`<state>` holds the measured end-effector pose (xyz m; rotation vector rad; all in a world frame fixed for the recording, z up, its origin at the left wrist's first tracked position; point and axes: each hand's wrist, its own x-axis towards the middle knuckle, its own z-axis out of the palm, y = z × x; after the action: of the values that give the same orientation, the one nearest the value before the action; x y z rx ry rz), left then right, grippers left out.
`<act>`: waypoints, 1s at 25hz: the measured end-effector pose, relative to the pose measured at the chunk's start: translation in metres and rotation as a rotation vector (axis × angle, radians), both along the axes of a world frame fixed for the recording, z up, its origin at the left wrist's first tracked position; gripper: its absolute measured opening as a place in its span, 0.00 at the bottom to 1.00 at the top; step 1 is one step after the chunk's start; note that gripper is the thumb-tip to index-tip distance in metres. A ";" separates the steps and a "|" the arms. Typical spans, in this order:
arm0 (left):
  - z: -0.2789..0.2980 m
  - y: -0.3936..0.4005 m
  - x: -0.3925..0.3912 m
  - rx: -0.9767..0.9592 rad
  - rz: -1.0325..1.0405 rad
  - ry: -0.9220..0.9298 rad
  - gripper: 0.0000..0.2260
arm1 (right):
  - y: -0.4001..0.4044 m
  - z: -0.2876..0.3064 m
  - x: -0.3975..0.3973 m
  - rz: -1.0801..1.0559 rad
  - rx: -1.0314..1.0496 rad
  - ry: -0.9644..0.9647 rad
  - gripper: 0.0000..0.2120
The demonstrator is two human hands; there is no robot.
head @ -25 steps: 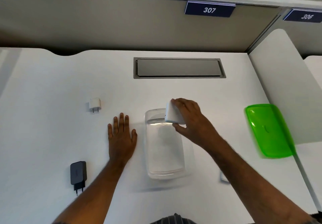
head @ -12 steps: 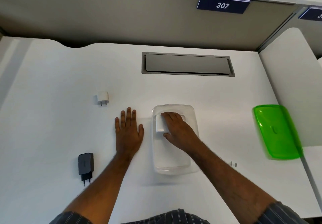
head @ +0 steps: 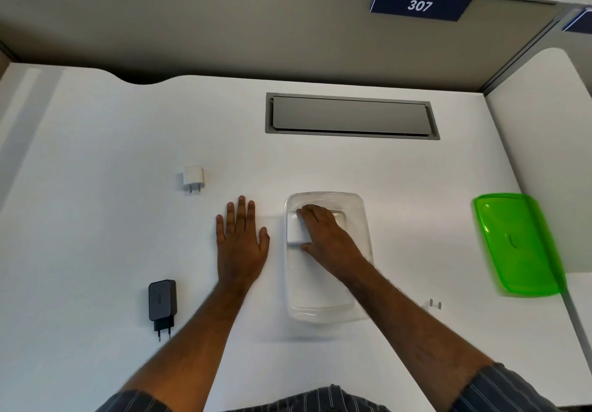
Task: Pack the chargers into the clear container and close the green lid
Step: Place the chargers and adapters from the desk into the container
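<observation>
The clear container (head: pixel 358 216) stands on the white desk in front of me. My right hand (head: pixel 326 235) is inside its far end, gripping a white charger (head: pixel 295 231) that rests on the container's floor. My left hand (head: pixel 240 238) lies flat on the desk just left of the container, fingers apart, holding nothing. A small white charger (head: pixel 193 177) lies further left and back. A dark grey charger (head: pixel 162 301) with two round pins lies at the near left. The green lid (head: pixel 515 245) lies on the desk at the right.
A grey cable hatch (head: pixel 350 116) is set into the desk behind the container. Two small metal prongs (head: pixel 435 304) show just past my right forearm. A grey partition with a "307" sign (head: pixel 419 4) closes the back; a white side panel (head: pixel 544 155) stands at the right.
My right hand carried the white charger from above the container's far rim down into the container. The left hand stayed flat on the desk.
</observation>
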<state>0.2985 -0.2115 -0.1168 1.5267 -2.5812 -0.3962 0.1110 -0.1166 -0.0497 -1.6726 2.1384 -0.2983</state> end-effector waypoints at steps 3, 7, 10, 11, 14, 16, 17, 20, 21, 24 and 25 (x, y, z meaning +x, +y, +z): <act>0.000 0.000 0.000 0.011 0.002 -0.005 0.30 | 0.003 -0.001 0.002 0.008 -0.031 0.031 0.31; 0.001 0.000 0.000 0.028 0.001 -0.017 0.31 | 0.004 0.008 0.001 0.037 -0.045 0.057 0.30; 0.004 -0.001 0.001 0.049 -0.014 -0.020 0.31 | 0.009 0.021 0.002 0.038 -0.112 0.033 0.29; 0.006 -0.002 0.001 0.063 -0.020 -0.016 0.31 | 0.012 0.026 0.002 0.032 -0.138 0.015 0.28; 0.011 -0.005 0.003 0.114 -0.041 0.004 0.32 | 0.025 0.042 0.002 0.006 -0.217 -0.044 0.25; 0.013 -0.008 0.006 0.155 -0.049 0.003 0.32 | 0.035 0.049 0.001 -0.016 -0.264 -0.072 0.23; 0.014 -0.010 0.008 0.169 -0.058 -0.001 0.31 | 0.042 0.053 0.000 -0.042 -0.288 -0.092 0.23; 0.019 -0.013 0.012 0.200 -0.081 0.001 0.31 | 0.062 0.067 -0.005 -0.163 -0.326 -0.158 0.24; 0.021 -0.013 0.013 0.207 -0.083 0.001 0.31 | 0.069 0.071 -0.008 -0.191 -0.333 -0.161 0.24; 0.025 -0.006 0.013 0.198 -0.075 -0.019 0.30 | 0.093 0.078 -0.021 -0.259 -0.360 -0.130 0.23; 0.026 -0.002 0.013 0.193 -0.076 -0.024 0.30 | 0.102 0.078 -0.025 -0.286 -0.365 -0.117 0.23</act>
<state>0.3112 -0.2130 -0.0907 1.4999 -2.6942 -0.6565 0.0855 -0.0150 0.0284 -1.4749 2.3354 -0.8943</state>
